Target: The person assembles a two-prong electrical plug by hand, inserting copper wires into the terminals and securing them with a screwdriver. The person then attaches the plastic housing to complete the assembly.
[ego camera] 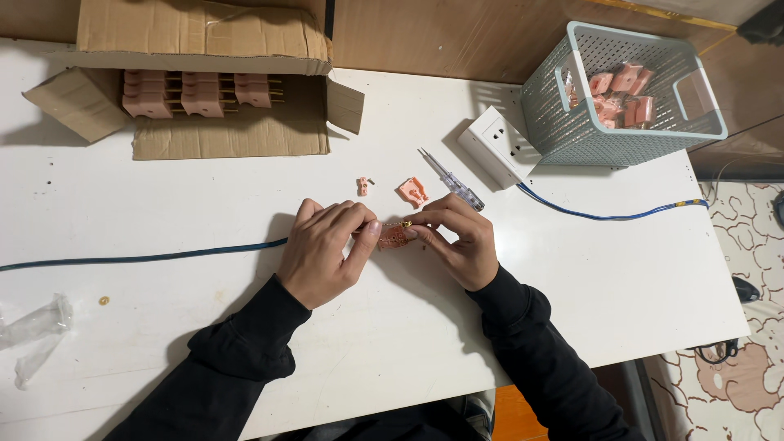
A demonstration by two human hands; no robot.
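Left hand [320, 251]: curled, fingers closed round one end of the plug [393, 236], bracing it just above the table [408, 343] so it cannot turn.
Right hand [460, 239]: fingertips pinched on the other end of the plug, near a small brass part at its top; the fine grip suits fiddly work on a small piece.
Plug: pink, small, held between both hands near the middle of the table, a little toward the near edge.
Loose parts: a pink shell [413, 191] and a smaller pink piece [363, 186] lie just beyond the hands, within easy reach.
Screwdriver [451, 179]: clear-handled, lying diagonally just beyond the right hand, handle nearest it for a quick pickup.
Socket [500, 145]: white, toward the far right corner, against the basket.
Cable [147, 257]: blue, runs from the left edge to the left hand; a second stretch [604, 216] runs from the socket to the right edge.
Basket [702, 122]: grey-green, far right corner, holding pink plugs in a loose heap.
Box [229, 135]: cardboard, open, far left edge, with pink plugs stacked in rows.
Bag [33, 335]: clear plastic, near left corner, well apart from the work.
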